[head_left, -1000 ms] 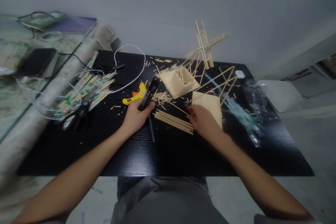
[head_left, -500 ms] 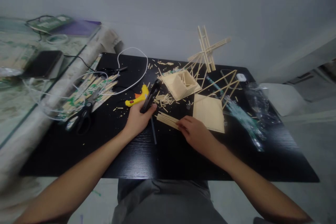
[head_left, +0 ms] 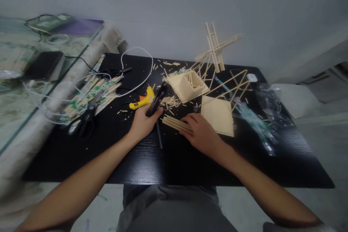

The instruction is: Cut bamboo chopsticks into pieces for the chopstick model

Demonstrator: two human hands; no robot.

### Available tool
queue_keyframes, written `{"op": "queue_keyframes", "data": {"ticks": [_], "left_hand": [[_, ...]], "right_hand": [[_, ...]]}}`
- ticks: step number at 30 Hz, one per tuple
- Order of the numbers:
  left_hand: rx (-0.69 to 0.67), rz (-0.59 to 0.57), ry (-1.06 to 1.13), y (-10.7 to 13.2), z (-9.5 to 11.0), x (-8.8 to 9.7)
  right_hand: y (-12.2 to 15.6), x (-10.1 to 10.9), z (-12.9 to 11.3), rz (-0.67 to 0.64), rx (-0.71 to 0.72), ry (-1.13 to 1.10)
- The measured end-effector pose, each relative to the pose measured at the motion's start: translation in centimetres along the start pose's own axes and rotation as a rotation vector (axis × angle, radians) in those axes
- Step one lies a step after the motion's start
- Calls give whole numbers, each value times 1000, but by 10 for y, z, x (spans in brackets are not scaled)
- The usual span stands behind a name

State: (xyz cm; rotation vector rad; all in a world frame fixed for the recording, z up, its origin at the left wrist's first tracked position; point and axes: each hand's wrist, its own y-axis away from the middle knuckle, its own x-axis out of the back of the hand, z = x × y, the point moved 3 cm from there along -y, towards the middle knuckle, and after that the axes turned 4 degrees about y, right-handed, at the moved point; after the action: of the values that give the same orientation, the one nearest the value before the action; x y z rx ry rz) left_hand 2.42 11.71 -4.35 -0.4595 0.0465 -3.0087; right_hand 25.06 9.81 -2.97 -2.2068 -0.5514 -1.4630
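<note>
My left hand [head_left: 143, 123] is closed round a black cutter [head_left: 156, 99] that points up toward the far side of the black table [head_left: 108, 152]. My right hand [head_left: 199, 132] lies palm down on a bundle of thin wooden sticks [head_left: 175, 123], fingers curled over them. A flat wooden panel [head_left: 217, 114] lies just right of that hand. Behind it stands an open wooden box [head_left: 189, 85] and a frame of glued sticks [head_left: 214, 49]. A yellow glue gun [head_left: 141, 101] rests left of the cutter.
Black scissors [head_left: 87, 119] and packs of sticks [head_left: 89, 96] lie at the left, with a white cable [head_left: 136, 61] looping across. Clear plastic wrappers [head_left: 261, 116] sit at the right. Short offcuts litter the tabletop. A glass desk [head_left: 27, 61] adjoins on the left.
My right hand has slid left from the wooden panel onto the bundle of sticks. My left hand keeps its grip on the cutter and has hardly moved.
</note>
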Motion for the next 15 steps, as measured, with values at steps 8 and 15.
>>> {"op": "queue_keyframes", "data": {"ticks": [8, 15], "left_hand": [[11, -5, -20, -1, -2, -1], [14, -9, 13, -1, -4, -2]], "right_hand": [[-1, -10, 3, -43, 21, -5], [5, -22, -13, 18, 105, 40]]}}
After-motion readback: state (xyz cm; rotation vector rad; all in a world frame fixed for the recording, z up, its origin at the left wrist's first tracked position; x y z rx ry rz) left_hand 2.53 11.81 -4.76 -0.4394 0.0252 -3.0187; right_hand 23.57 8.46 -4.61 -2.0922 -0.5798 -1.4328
